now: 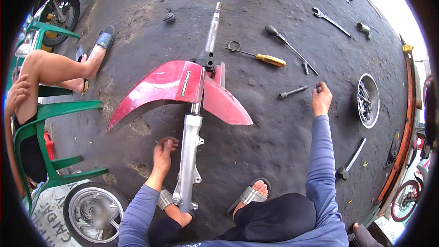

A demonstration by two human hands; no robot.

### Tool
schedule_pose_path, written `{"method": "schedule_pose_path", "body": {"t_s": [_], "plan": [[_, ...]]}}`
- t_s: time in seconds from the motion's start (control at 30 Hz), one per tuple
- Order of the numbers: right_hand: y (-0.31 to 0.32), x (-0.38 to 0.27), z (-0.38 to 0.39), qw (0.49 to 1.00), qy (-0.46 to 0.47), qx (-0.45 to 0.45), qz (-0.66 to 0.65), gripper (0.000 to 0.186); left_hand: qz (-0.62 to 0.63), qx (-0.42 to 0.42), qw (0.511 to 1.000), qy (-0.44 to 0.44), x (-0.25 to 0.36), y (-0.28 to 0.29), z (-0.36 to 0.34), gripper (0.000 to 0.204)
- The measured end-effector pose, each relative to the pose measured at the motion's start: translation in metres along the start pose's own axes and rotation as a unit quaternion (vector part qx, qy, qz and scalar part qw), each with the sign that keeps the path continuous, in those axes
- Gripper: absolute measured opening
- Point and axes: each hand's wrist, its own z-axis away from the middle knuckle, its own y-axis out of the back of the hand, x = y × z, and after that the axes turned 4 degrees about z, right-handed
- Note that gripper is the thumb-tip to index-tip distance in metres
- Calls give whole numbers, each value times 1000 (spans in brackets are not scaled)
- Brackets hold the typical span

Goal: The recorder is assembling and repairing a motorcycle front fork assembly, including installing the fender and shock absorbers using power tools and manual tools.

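A motorcycle front fork leg (189, 151) with a silver lower tube lies lengthwise in front of me, its foot between my sandalled feet. A red front fender (160, 82) is around its upper part, below a dark clamp (206, 60). My left hand (163, 153) hovers just left of the silver tube, apart from it, fingers loosely curled and nothing visible in them. Out to the right, my right hand (322, 98) is closed, with something small and dark at its fingertips that I cannot make out. Nearest to it lies a short socket tool (292, 92).
Right of the fork lie a yellow-handled screwdriver (270, 60), a long-handled tool (290, 45), a wrench (331, 22) and a hammer-like tool (352, 159). A metal bowl (376, 105) holds bolts. At left, a person sits by a green chair (68, 106); a wheel (75, 210) lies nearby.
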Motion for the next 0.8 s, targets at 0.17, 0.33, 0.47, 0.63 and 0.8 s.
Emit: {"method": "schedule_pose_path", "body": {"t_s": [0.17,0.33,0.47,0.63,0.8], "plan": [[38,-173,54,810,166,-141,-544,21,164,-69,983,38,126,-56,-22,41],[20,-285,66,751,351,-170,-533,22,227,-232,935,141,150,-81,-50,46],[12,-296,59,783,431,-102,-436,19,256,-218,930,150,143,-87,-59,41],[11,-291,59,778,486,-103,-385,23,271,-207,927,153,141,-92,-59,36],[38,-297,48,778,593,-125,-166,9,275,-193,928,158,140,-94,-55,33]]}}
